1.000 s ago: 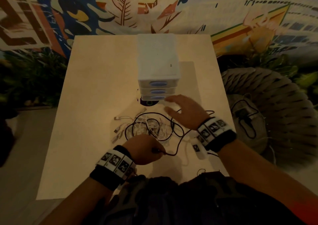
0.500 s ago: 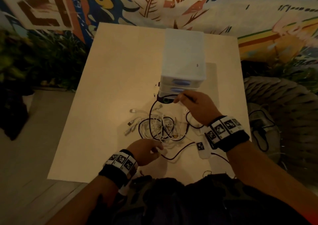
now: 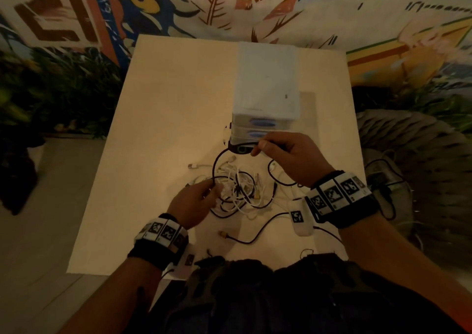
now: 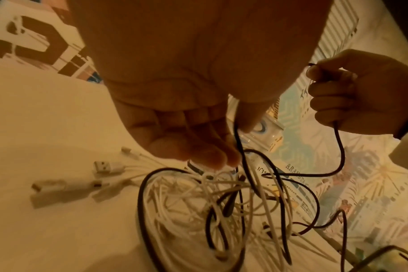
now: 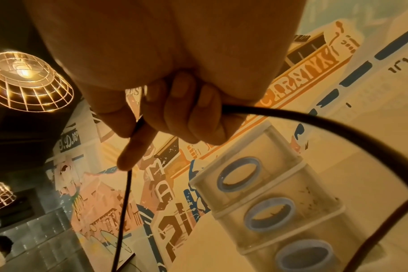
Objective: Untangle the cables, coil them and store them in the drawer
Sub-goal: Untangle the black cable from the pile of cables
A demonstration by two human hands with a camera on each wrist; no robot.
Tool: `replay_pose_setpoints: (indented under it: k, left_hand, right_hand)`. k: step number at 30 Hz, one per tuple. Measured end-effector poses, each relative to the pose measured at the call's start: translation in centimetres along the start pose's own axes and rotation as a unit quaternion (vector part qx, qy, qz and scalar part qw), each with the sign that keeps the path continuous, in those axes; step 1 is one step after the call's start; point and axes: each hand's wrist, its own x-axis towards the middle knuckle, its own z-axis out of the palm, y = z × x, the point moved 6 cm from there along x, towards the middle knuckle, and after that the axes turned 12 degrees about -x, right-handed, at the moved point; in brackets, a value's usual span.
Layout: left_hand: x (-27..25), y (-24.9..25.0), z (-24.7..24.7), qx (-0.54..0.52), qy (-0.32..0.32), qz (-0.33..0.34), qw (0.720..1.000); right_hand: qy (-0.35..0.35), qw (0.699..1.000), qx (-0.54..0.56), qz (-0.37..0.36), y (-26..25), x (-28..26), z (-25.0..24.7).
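Right hand (image 3: 291,158) grip clasps the black cable (image 3: 217,162) beside the drawer unit (image 3: 265,98); left hand (image 3: 194,201) grip pinches it (over the tangle (image 3: 240,193), mid-worktop (image 3: 158,129)).

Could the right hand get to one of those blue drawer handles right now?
Probably, but not freely. The right hand is just in front of the drawer unit, with nothing between. But its grip is full of black cable, so it would likely have to let go first.

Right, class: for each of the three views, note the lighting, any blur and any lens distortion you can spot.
Head view: dim warm light, soft smeared edges, the table bowed by the wide lens. Left wrist view: amber cast, the left hand looms large and soft, cable tangle fairly sharp. Right wrist view: glaring cage lamp, near black cable blurred, drawer unit tilted.
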Motion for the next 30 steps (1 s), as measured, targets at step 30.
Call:
replay_pose_setpoints:
  k: [30]
  left_hand:
    - [-1.7, 8.3, -7.3, -0.081, 0.244, 0.176, 0.950]
  right_hand:
    - [0.076, 0.959, -0.055, 0.267, 15.8, -8.8, -4.9]
